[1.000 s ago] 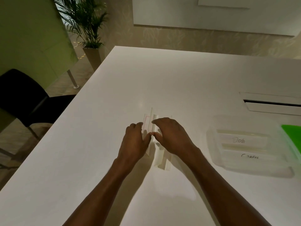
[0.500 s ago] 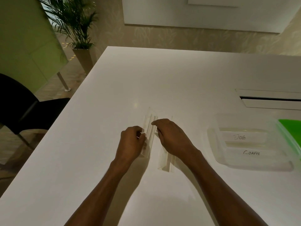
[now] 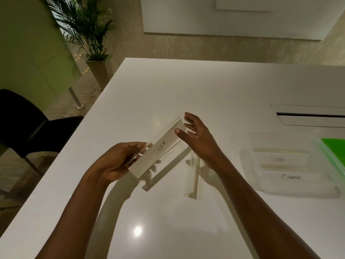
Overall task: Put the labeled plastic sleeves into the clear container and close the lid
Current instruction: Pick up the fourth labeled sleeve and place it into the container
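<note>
A clear plastic sleeve labeled TIGER (image 3: 158, 147) is lifted off the white table (image 3: 186, 86), tilted up to the right. My left hand (image 3: 119, 161) grips its lower left end. My right hand (image 3: 196, 136) is at its upper right end with fingers spread, thumb touching the sleeve. A second clear sleeve (image 3: 194, 176) lies on the table under my right wrist. The clear container (image 3: 291, 165) sits at the right with sleeves labeled DOG (image 3: 277, 159) and a second label (image 3: 291, 177) inside. Its green lid (image 3: 336, 152) lies at the right edge.
A black chair (image 3: 24, 128) stands off the table's left edge. A potted palm (image 3: 93, 53) is behind it. A recessed cable slot (image 3: 309, 116) is set in the table behind the container.
The left hand has lifted one sleeve from the table and turned its TIGER label into view. The right hand rose from the table to the sleeve's far end.
</note>
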Motion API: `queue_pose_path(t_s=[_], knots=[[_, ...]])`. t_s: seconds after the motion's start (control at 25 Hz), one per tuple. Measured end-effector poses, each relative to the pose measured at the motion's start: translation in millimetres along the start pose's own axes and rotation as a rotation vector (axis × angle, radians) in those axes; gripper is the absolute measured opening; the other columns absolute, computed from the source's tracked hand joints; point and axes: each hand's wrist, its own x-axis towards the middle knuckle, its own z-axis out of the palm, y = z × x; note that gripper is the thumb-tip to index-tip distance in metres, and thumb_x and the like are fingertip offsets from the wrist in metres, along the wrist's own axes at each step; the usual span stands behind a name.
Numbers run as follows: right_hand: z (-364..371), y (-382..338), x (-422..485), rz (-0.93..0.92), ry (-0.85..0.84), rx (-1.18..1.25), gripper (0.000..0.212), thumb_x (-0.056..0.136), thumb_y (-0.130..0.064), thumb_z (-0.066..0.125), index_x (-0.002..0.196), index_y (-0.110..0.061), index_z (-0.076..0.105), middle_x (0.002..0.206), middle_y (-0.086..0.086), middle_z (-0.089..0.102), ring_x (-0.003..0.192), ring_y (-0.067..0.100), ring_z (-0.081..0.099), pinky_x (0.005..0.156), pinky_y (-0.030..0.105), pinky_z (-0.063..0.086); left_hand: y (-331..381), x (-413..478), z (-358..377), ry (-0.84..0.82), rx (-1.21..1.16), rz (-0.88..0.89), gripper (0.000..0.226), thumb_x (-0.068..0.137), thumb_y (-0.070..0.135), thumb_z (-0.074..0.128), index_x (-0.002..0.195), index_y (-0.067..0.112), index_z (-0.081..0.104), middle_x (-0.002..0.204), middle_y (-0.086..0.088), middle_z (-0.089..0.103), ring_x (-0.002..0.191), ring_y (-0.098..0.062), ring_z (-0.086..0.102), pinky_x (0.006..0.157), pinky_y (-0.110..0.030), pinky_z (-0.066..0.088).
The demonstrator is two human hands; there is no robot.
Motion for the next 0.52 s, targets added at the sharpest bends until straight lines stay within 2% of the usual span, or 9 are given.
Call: queue_pose_path(t_s=[0.08,0.2,0.32,0.4,0.52], knots=[[-3,-3,5,0.058,-0.087,0.16,0.073,0.086,-0.052,0.075,0.15,-0.038,0.042,0.152,-0.006,0.055,0.135,0.015,0.055,0.114,0.046,0.046,4,-7,-3,-0.129,-0.03,-0.078,0.04,0.094,0.025,0.065,0.128,0.003,0.072,0.113,-0.022,0.077,0.087,-0.032,0.078,0.066,-0.038,0.065],[-3,-1,7,0.024,-0.202,0.373,0.051,0.094,-0.031,0.074,0.141,-0.026,0.057,0.137,0.002,0.068,0.124,0.031,0.066,0.109,0.057,0.049,8,-12,-7,-0.211,-0.068,-0.161,0.043,0.096,0.022,0.062,0.134,0.002,0.067,0.109,-0.023,0.075,0.084,-0.03,0.079,0.062,-0.037,0.067],[3,1,4,-0.013,-0.159,0.489,0.038,0.094,-0.013,0.073,0.13,-0.007,0.063,0.131,0.019,0.067,0.125,0.044,0.061,0.111,0.057,0.047,9,-14,-6,-0.255,-0.044,-0.164,0.045,0.096,0.027,0.066,0.132,0.001,0.068,0.11,-0.024,0.075,0.085,-0.03,0.079,0.061,-0.036,0.066],[4,-2,1,-0.004,-0.105,0.519,0.035,0.093,-0.009,0.073,0.126,-0.003,0.065,0.127,0.023,0.068,0.123,0.043,0.063,0.111,0.054,0.048,10,-14,-9,-0.229,0.088,-0.088,0.047,0.096,0.038,0.067,0.13,0.006,0.071,0.119,-0.025,0.073,0.094,-0.029,0.076,0.067,-0.035,0.065],[2,-6,-3,0.002,-0.027,0.507,0.035,0.09,-0.013,0.077,0.123,-0.005,0.068,0.124,0.024,0.069,0.117,0.039,0.068,0.109,0.052,0.051,14,-17,-10,-0.164,0.198,0.01,0.055,0.103,0.055,0.046,0.131,0.015,0.072,0.13,-0.019,0.072,0.108,-0.03,0.074,0.077,-0.035,0.062]])
